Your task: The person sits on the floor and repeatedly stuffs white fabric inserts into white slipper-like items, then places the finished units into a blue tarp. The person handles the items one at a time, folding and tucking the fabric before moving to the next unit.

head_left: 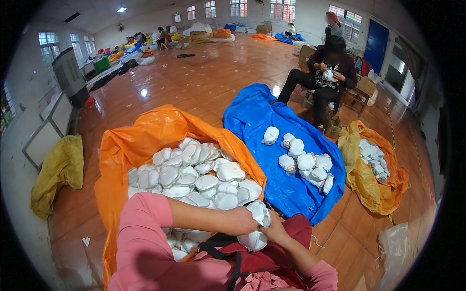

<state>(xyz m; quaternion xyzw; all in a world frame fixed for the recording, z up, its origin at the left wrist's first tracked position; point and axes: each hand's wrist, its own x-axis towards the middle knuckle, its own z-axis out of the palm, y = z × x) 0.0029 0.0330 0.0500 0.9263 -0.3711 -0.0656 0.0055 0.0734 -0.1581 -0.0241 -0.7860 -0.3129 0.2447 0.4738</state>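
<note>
Over my lap I hold a white rounded, padded piece (253, 240) with a dark edge at its top. My left hand (245, 220) is closed at its left side, the fingers mostly hidden by the piece. From the right, my right hand (275, 230) grips the same piece, its fingers partly out of sight. Just beyond my left forearm, an orange sack (116, 160) lies spread wide, heaped with many similar white padded pieces (206, 182).
A blue tarp (250, 114) with several white stuffed pieces (306, 161) lies ahead right. Beyond it a seated person (335, 72) handles a white piece. At right stand a yellow-orange sack (357, 179) of pale pieces and a clear plastic bag (394, 247). A yellow sack (60, 169) lies left.
</note>
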